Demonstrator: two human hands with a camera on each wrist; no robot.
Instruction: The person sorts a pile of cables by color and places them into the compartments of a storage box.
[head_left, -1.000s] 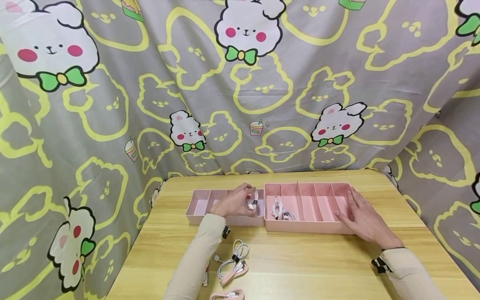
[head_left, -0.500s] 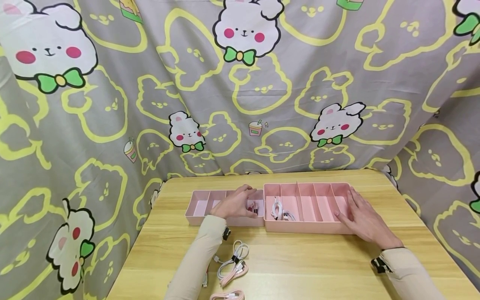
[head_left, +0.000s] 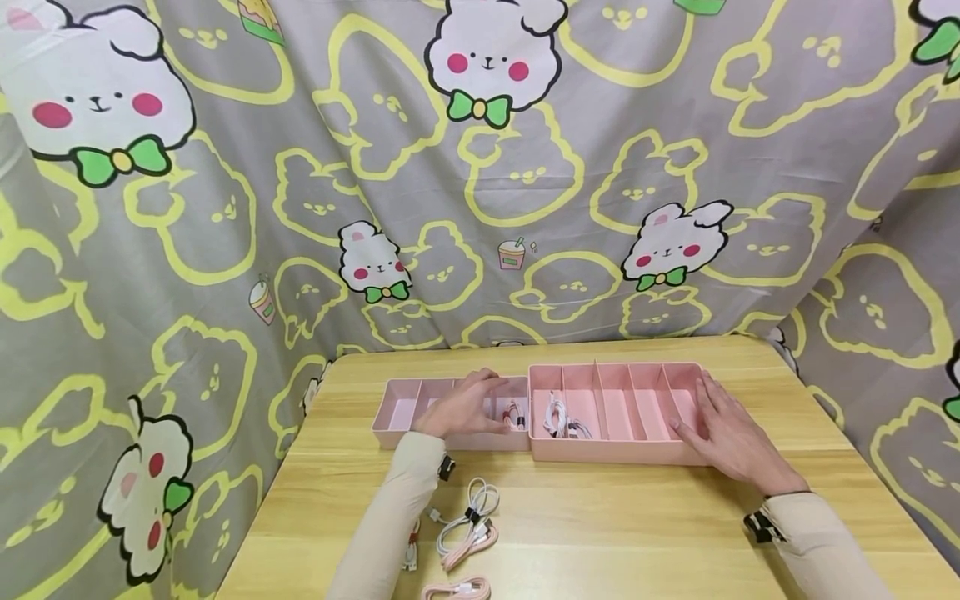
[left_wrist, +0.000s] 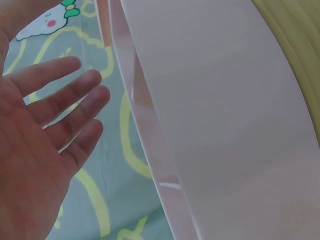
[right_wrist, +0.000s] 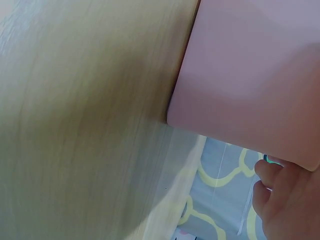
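Note:
My left hand (head_left: 461,406) hovers over the lilac divided box (head_left: 401,437), fingers apart and loosely bent, with nothing between them. A bundled cable (head_left: 514,414) with red parts and a black tie lies in that box's rightmost compartment, beside my fingertips. In the left wrist view the left hand (left_wrist: 55,110) shows its palm beside the long lilac wall (left_wrist: 225,110). My right hand (head_left: 738,433) holds the right end of the pink divided box (head_left: 622,452), thumb over the rim and fingers along the end wall. The right wrist view shows its fingers (right_wrist: 272,195) at the box end.
White cables (head_left: 556,417) lie in the pink box's left compartments. On the wooden table (head_left: 615,533), toward the front, lie a white-and-pink cable bundle (head_left: 468,529), a pink cable (head_left: 457,590) and a cable (head_left: 411,554) partly behind the left sleeve. A patterned curtain (head_left: 480,183) stands behind.
My left hand has lowered the red-tinged cable bundle into the rightmost lilac compartment and let it go. Its fingers have spread. The right hand keeps its place on the pink box.

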